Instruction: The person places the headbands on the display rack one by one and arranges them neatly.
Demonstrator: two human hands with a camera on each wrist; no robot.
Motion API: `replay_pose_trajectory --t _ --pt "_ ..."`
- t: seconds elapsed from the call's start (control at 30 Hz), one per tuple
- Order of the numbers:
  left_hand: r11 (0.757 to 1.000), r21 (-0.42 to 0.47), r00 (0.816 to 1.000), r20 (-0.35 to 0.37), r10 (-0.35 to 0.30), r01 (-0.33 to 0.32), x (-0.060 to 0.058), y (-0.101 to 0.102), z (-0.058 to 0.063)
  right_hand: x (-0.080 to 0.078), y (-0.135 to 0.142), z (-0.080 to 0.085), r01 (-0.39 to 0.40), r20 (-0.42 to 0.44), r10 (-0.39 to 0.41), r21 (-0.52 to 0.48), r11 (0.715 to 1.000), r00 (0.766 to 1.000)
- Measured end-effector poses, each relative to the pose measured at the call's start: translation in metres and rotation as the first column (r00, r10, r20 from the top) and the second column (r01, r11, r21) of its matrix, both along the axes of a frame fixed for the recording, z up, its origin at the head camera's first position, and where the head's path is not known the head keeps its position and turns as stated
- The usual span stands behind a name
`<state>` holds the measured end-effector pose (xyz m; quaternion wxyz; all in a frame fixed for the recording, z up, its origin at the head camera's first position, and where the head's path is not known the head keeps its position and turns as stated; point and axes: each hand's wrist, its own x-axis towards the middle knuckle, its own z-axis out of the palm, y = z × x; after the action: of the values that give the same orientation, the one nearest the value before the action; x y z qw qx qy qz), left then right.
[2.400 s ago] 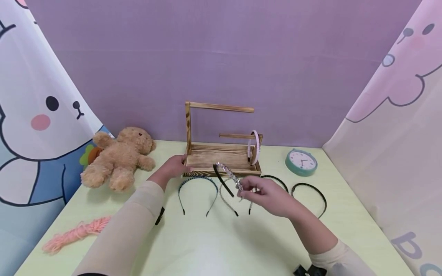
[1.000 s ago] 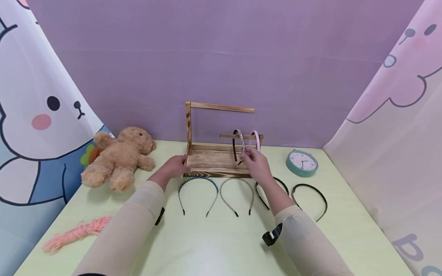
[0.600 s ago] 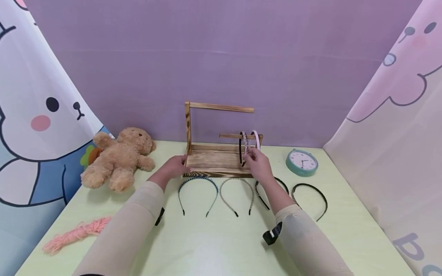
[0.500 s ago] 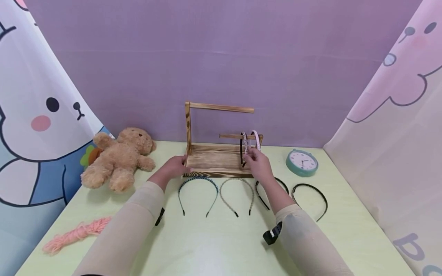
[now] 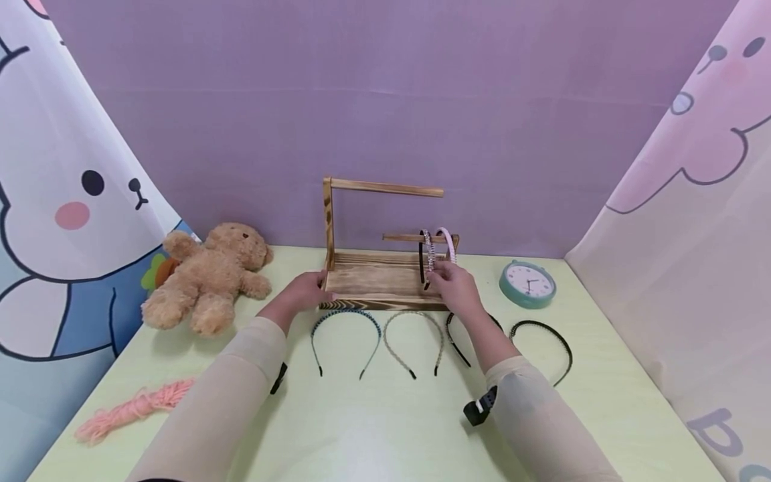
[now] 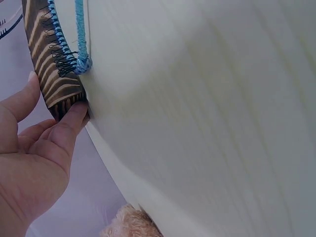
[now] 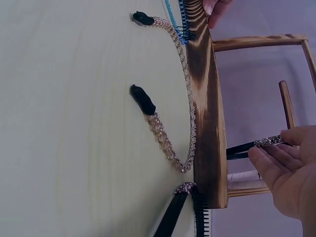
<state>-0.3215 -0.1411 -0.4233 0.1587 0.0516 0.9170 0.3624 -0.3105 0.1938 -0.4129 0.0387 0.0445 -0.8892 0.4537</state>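
Observation:
A wooden rack point(image 5: 373, 280) with an upper and a lower bar stands at the back of the table. My left hand point(image 5: 299, 292) holds its front left corner, thumb and fingers around the striped wood point(image 6: 52, 64) in the left wrist view. On the lower bar point(image 5: 400, 237) hangs a glittery silver headband point(image 5: 430, 249) with a black inner side. My right hand point(image 5: 456, 288) pinches its lower part between thumb and fingers, as the right wrist view also shows. Just to its right, a pink headband point(image 5: 447, 237) hangs on the same bar, partly hidden behind that hand.
In front of the rack lie a blue headband point(image 5: 346, 313), a beige beaded headband point(image 5: 387, 329) and two black ones point(image 5: 458, 348), partly under my right forearm. A teddy bear point(image 5: 211, 278) and pink yarn point(image 5: 135, 408) lie left, a green clock point(image 5: 527, 284) right.
The right hand has brought the glittery headband from in front of the rack onto the lower bar and slid it right, close to the pink one. The left hand has stayed on the rack.

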Motion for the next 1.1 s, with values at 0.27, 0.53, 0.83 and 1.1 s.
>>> replay_pose_trajectory --t 0.27,0.53,0.83,1.1 --pt "1.0 -0.006 1.0 -0.017 -0.012 0.012 -0.002 0.0 -0.001 0.013 0.009 0.011 -0.016 -0.003 0.016 0.084 0.996 1.0" --pt "1.0 -0.019 1.0 -0.007 -0.005 0.005 -0.001 0.0 0.0 0.027 0.043 0.02 -0.023 -0.007 0.025 0.19 0.981 1.0" --pt "1.0 -0.016 1.0 0.011 -0.004 0.004 0.0 0.0 0.0 0.037 0.104 0.022 -0.005 0.153 -0.047 0.32 0.947 0.987" --pt "1.0 -0.004 1.0 0.015 0.007 -0.007 -0.001 0.0 -0.001 0.049 0.142 0.005 -0.108 0.419 -0.142 0.518 0.849 0.897"
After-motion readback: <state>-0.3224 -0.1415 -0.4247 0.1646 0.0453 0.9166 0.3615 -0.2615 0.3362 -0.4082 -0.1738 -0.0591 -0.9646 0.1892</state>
